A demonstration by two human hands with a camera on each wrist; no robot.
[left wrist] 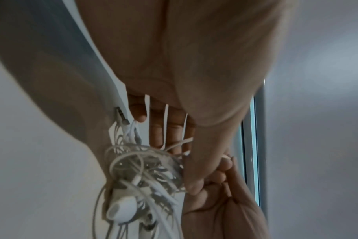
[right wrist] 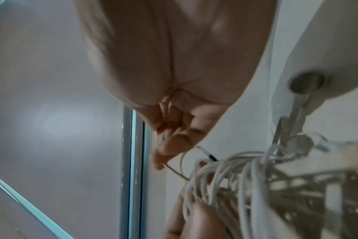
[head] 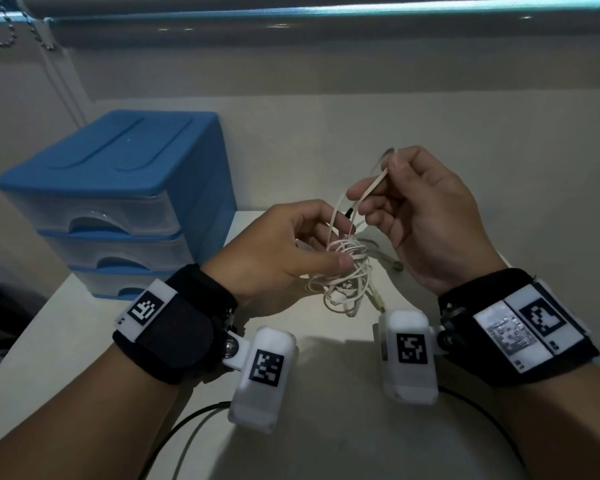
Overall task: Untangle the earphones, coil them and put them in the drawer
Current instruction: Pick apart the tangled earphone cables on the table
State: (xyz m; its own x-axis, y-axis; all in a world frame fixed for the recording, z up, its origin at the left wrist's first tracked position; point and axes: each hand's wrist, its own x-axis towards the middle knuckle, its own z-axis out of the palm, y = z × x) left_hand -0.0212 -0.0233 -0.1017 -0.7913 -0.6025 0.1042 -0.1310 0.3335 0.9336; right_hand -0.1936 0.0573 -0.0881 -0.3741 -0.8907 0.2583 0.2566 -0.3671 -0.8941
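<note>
A tangled bundle of white earphones (head: 343, 278) hangs in the air above the white table (head: 326, 427). My left hand (head: 284, 251) grips the bundle, thumb pressed against the knot of cables. My right hand (head: 416, 209) pinches one strand (head: 371, 187) and holds it raised above the tangle. In the left wrist view an earbud (left wrist: 123, 208) and the jack plug (left wrist: 121, 115) show among the loops of the earphones (left wrist: 145, 169). In the right wrist view the fingers of my right hand (right wrist: 174, 142) pinch a thin cable beside the mass of earphones (right wrist: 245, 177).
A blue drawer unit (head: 118, 199) with three clear drawers, all closed, stands at the table's back left. A wall and a window blind with a bead chain (head: 11, 36) lie behind. Black cables (head: 187, 427) run from the wrist cameras across the near table.
</note>
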